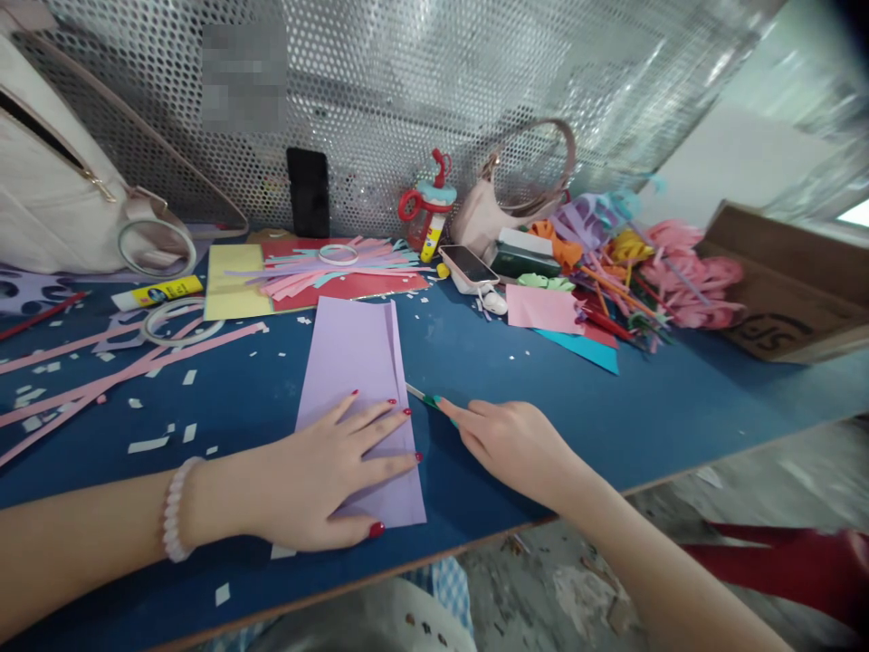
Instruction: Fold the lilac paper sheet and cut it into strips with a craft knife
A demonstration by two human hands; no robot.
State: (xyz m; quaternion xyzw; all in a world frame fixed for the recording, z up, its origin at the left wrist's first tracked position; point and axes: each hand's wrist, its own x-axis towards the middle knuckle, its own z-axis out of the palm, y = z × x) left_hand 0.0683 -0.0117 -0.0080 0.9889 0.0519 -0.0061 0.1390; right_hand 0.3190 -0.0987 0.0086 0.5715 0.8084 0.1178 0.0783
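Observation:
A folded sheet of lilac paper (353,349) lies on the blue table in front of me, with a narrow crease line along its right side. My left hand (339,471) rests flat on its lower half, fingers spread. Just right of the paper, my right hand (512,444) grips a slim green craft knife (429,398). Its pale blade points left and meets the paper's right edge, and most of the handle is hidden by the fingers.
Pink strips (136,367), tape rolls (180,321), a glue stick (159,292) and paper scraps lie left. Behind are coloured sheets (234,281), a phone (309,193) and a cup (427,213). To the right are paper flowers (692,272) and a cardboard box (780,281).

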